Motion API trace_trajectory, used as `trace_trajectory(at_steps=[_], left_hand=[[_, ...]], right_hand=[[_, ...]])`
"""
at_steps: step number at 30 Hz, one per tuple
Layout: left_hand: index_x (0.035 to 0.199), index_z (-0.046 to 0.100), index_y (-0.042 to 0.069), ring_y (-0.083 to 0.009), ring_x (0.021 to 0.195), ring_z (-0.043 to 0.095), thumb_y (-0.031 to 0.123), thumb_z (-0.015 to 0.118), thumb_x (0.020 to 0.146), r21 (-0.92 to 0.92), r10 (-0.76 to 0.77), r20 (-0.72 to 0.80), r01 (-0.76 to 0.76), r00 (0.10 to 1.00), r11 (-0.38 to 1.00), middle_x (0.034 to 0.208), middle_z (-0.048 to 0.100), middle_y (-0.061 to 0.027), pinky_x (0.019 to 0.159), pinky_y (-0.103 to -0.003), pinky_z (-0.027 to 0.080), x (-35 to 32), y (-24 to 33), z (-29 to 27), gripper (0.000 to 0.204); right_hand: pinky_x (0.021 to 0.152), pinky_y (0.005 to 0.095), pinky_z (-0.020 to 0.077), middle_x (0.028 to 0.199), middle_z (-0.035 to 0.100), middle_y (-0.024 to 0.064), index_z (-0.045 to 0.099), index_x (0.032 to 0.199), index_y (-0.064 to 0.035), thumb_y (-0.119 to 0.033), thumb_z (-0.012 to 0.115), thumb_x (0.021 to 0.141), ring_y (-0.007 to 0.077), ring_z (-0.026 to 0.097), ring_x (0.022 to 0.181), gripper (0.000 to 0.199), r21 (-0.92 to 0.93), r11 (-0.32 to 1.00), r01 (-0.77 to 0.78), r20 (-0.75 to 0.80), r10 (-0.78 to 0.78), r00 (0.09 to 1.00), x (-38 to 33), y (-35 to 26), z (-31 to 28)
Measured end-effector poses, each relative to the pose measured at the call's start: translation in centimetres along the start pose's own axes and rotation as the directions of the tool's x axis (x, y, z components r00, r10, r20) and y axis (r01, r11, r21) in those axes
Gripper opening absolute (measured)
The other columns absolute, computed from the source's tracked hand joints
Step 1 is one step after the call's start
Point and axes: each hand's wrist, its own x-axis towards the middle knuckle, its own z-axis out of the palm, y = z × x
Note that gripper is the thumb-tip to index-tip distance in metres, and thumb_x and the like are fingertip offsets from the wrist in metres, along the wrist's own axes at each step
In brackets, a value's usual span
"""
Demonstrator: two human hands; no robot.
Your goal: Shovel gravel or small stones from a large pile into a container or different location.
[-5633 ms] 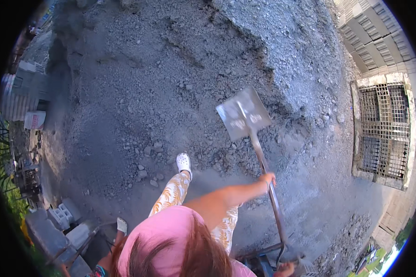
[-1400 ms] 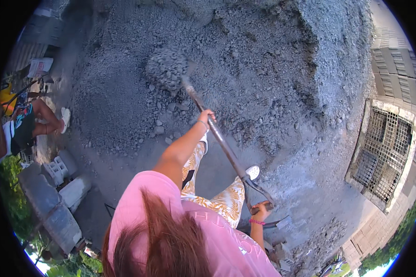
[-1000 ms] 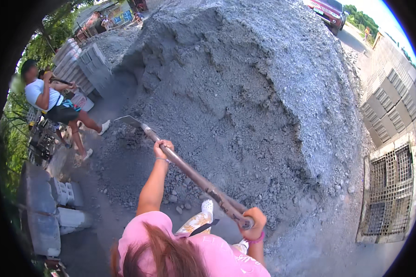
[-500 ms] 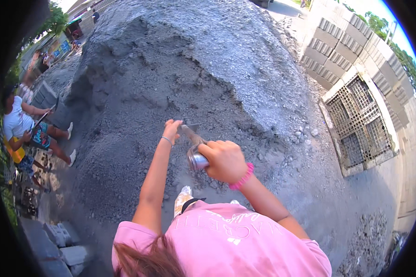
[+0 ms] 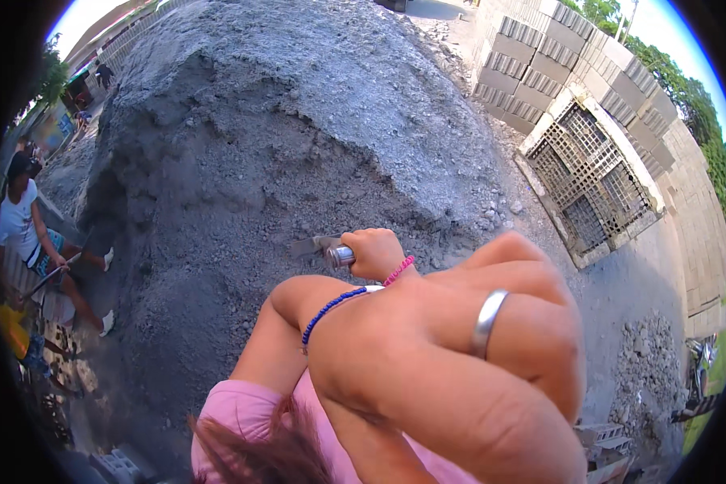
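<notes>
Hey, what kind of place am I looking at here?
Most likely an outdoor building site or materials yard. A huge heap of grey gravel and sand fills the ground, hollow concrete blocks are stacked into a wall beside it, and a metal grille lies by the blocks.

- One big grey gravel heap (image 5: 298, 137).
- One shovel (image 5: 327, 250), mostly hidden.
- One metal grate (image 5: 593, 181) in a concrete frame.
- One wall of grey blocks (image 5: 565, 60).
- One seated person in white (image 5: 24, 234) at left.
- One silver ring (image 5: 488, 323); two bead bracelets, blue (image 5: 331, 306) and pink (image 5: 398, 270).
</notes>
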Motion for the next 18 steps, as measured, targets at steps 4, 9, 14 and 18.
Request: trace_trajectory(at_steps=[4, 9, 14, 18], left_hand=[[0.064, 0.051, 0.02, -0.0082, 0.075, 0.041, 0.036, 0.049, 0.071, 0.108, 0.156, -0.02, -0.153, 0.988, 0.982, 0.065, 0.047, 0.0072, 0.08, -0.033, 0.022, -1.0, 0.8, -0.7, 0.018], [0.062, 0.051, 0.022, -0.0061, 0.076, 0.041, 0.034, 0.051, 0.07, 0.62, 0.592, -0.097, -0.417, 0.8, 0.665, 0.065, 0.046, 0.0096, 0.082, -0.035, 0.02, -2.3, 0.4, -1.9, 0.014], [0.061, 0.051, 0.024, -0.004, 0.076, 0.04, 0.032, 0.053, 0.068, 0.952, 0.891, -0.107, -0.214, 0.44, 0.22, 0.064, 0.046, 0.0119, 0.083, -0.036, 0.018, -2.6, 1.0, 0.4, 0.011], [0.058, 0.049, 0.03, 0.0014, 0.077, 0.037, 0.026, 0.055, 0.063, 0.995, 0.935, -0.088, 0.067, 0.344, 0.069, 0.06, 0.042, 0.0191, 0.085, -0.04, 0.012, -1.9, 0.9, 0.9, 0.009]], right_hand=[[0.054, 0.035, 0.0421, 0.062, 0.054, 0.0081, 0.05, 0.065, -0.0074, -0.013, 0.054, 0.052, 0.024, 0.054, 0.06, 0.014, -0.192, 0.976, -0.106, 0.368, 0.172, 0.914, 2.9, -3.2, -3.1], [0.053, 0.0343, 0.0421, 0.061, 0.053, 0.0082, 0.05, 0.066, -0.0082, -0.012, 0.055, 0.05, 0.0242, 0.054, 0.059, 0.017, -0.214, 0.971, -0.107, 0.383, 0.184, 0.905, 3.3, -3.8, -4.4], [0.053, 0.0346, 0.0415, 0.059, 0.051, 0.0078, 0.05, 0.068, -0.0086, -0.011, 0.054, 0.049, 0.0245, 0.053, 0.058, 0.02, -0.203, 0.974, -0.103, 0.375, 0.175, 0.91, 3.0, -4.4, -4.3], [0.052, 0.0345, 0.0411, 0.059, 0.05, 0.0068, 0.048, 0.065, -0.0085, -0.011, 0.054, 0.049, 0.0247, 0.052, 0.059, 0.017, -0.183, 0.977, -0.11, 0.359, 0.17, 0.918, 2.7, -4.7, -4.7]])
